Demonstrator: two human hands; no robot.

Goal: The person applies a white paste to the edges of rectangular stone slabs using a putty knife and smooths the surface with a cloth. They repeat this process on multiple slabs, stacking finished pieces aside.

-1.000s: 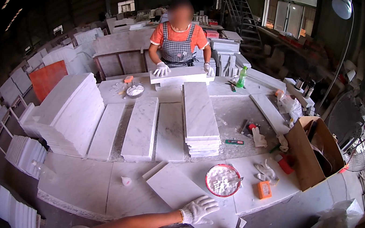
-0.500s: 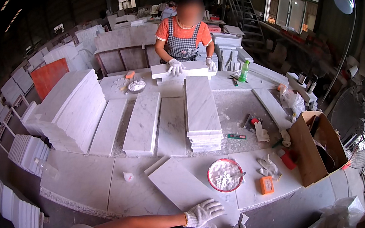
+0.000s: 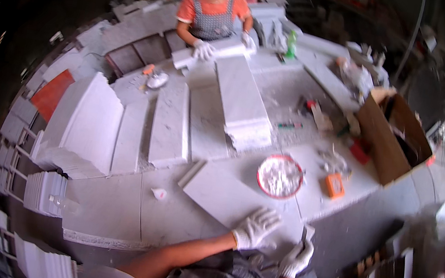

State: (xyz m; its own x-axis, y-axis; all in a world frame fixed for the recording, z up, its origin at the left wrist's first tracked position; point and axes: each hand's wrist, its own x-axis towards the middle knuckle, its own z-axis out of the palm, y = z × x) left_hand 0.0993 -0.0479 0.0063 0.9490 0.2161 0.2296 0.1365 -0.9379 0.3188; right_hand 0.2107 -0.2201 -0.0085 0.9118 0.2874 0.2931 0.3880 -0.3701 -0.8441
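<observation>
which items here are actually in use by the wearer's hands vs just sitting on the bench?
In use:
- left hand, gloved, flat on the grey stone slab
- right hand, gloved, at the slab's near edge

Lying about:
- red-rimmed bowl of white paste
- orange tool
- stack of slabs
- cardboard box
- green bottle

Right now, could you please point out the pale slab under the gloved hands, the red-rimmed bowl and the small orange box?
pale slab (image 3: 220,193), head view, bare top face left of the hands.
red-rimmed bowl (image 3: 280,176), head view, white contents at centre.
small orange box (image 3: 334,186), head view, top face.
</observation>
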